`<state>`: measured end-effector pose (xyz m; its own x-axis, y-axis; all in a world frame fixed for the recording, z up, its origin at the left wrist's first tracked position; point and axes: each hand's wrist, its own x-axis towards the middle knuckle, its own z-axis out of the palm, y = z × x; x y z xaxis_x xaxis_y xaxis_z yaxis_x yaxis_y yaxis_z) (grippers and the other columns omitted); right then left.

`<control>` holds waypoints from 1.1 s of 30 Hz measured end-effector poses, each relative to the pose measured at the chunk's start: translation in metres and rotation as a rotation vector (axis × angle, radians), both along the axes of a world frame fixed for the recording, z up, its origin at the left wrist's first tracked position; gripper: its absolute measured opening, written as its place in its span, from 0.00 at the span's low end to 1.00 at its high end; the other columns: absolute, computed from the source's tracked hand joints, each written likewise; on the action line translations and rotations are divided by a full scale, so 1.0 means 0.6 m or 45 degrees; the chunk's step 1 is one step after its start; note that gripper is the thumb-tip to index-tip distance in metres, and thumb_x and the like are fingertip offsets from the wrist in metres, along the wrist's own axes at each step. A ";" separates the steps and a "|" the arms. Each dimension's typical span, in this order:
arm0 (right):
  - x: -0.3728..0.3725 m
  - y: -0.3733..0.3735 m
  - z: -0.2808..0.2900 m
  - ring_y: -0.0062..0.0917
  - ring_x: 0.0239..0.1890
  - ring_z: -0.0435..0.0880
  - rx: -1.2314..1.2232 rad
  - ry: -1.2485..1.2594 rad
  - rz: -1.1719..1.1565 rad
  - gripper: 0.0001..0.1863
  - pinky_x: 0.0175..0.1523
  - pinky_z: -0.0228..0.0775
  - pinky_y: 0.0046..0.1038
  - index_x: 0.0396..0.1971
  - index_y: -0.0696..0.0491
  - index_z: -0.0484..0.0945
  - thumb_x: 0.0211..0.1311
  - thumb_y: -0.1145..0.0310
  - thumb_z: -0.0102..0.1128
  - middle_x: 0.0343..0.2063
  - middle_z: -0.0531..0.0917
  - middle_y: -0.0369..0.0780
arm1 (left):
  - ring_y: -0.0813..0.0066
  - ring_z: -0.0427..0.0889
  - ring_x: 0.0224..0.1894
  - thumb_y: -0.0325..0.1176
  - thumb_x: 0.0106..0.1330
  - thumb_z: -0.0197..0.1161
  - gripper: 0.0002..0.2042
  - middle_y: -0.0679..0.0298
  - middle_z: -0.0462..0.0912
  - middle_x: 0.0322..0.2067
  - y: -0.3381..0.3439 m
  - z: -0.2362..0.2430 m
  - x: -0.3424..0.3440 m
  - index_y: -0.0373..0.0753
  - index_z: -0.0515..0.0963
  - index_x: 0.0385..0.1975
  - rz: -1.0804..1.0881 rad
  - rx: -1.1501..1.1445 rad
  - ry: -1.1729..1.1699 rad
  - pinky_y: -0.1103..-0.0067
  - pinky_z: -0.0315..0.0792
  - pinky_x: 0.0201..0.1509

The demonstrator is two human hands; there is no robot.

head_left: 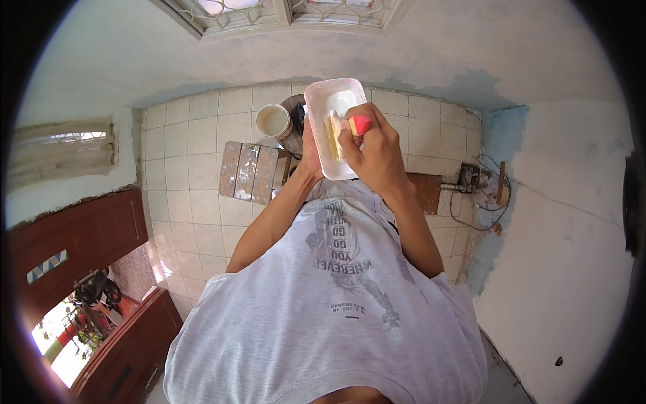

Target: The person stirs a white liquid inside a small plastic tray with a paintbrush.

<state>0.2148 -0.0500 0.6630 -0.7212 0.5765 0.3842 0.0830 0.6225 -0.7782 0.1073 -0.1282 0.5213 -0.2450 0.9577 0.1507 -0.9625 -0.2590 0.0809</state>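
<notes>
Edges and room: the pale tray (334,82) is hanging in mid-air ahead of the chest, its far rim lying toward the wall (222,60) in view. Tiled floor (202,138) is spreading below and to both sides. To the left, a round bucket (288,126) and a paint-spotted wooden stool (247,172) are sitting near the left arm; to the right, a brown board (425,194) is lying near the right forearm.

Hands: both elbows are bending, forearms converging. The left hand (310,149) is gripping the tray along its left long side; its fingers beneath are hiding. The right hand (379,145) is closing around the brush (354,126), knuckles up, wrist over the tray's right rim.

Orientation: the tray's long axis is running away from the body, nearly straight. The brush is resting inside, bristles pointing left by the left inner wall, red handle end facing right. White material is coating the tray's floor.
</notes>
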 end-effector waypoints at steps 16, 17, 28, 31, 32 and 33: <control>0.022 0.018 0.010 0.47 0.29 0.86 -0.010 -0.063 0.050 0.06 0.34 0.80 0.41 0.37 0.60 0.75 0.65 0.77 0.65 0.35 0.81 0.49 | 0.60 0.79 0.67 0.64 0.81 0.42 0.36 0.56 0.74 0.69 -0.008 0.012 0.001 0.44 0.61 0.78 -0.011 -0.277 0.094 0.61 0.76 0.71; 0.021 0.019 0.015 0.47 0.29 0.86 -0.012 -0.065 0.052 0.06 0.34 0.80 0.41 0.37 0.60 0.75 0.65 0.77 0.65 0.35 0.81 0.49 | 0.60 0.79 0.67 0.64 0.81 0.42 0.36 0.56 0.74 0.69 -0.007 0.013 0.001 0.44 0.61 0.78 -0.009 -0.280 0.092 0.61 0.76 0.71; 0.006 -0.007 -0.008 0.38 0.27 0.84 0.007 0.000 0.025 0.05 0.32 0.77 0.37 0.37 0.60 0.76 0.67 0.77 0.64 0.35 0.81 0.48 | 0.61 0.83 0.60 0.64 0.81 0.43 0.35 0.56 0.79 0.62 -0.011 -0.002 -0.005 0.43 0.65 0.76 -0.067 -0.173 -0.027 0.64 0.80 0.65; 0.020 0.010 -0.004 0.47 0.30 0.86 -0.039 -0.096 0.047 0.06 0.34 0.80 0.42 0.36 0.60 0.75 0.68 0.75 0.64 0.36 0.80 0.51 | 0.60 0.83 0.60 0.66 0.80 0.43 0.36 0.56 0.79 0.62 -0.009 0.011 -0.002 0.44 0.64 0.76 -0.023 -0.448 0.083 0.63 0.80 0.65; 0.016 0.014 0.004 0.47 0.30 0.86 -0.031 -0.089 0.004 0.06 0.34 0.80 0.42 0.36 0.60 0.75 0.68 0.75 0.64 0.36 0.81 0.50 | 0.59 0.83 0.60 0.65 0.81 0.42 0.36 0.55 0.79 0.63 -0.007 0.021 -0.002 0.44 0.64 0.76 -0.033 -0.459 0.096 0.63 0.80 0.66; 0.013 0.017 0.007 0.47 0.30 0.86 -0.023 -0.082 -0.039 0.06 0.34 0.80 0.42 0.36 0.60 0.75 0.67 0.75 0.64 0.36 0.81 0.50 | 0.59 0.83 0.61 0.65 0.81 0.42 0.36 0.55 0.79 0.63 -0.005 0.028 0.000 0.45 0.64 0.76 -0.044 -0.470 0.109 0.62 0.80 0.66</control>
<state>0.2225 -0.0399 0.6672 -0.7256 0.6054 0.3270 0.1520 0.6045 -0.7820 0.1070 -0.1311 0.5379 -0.2130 0.9589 -0.1874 -0.9559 -0.1648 0.2429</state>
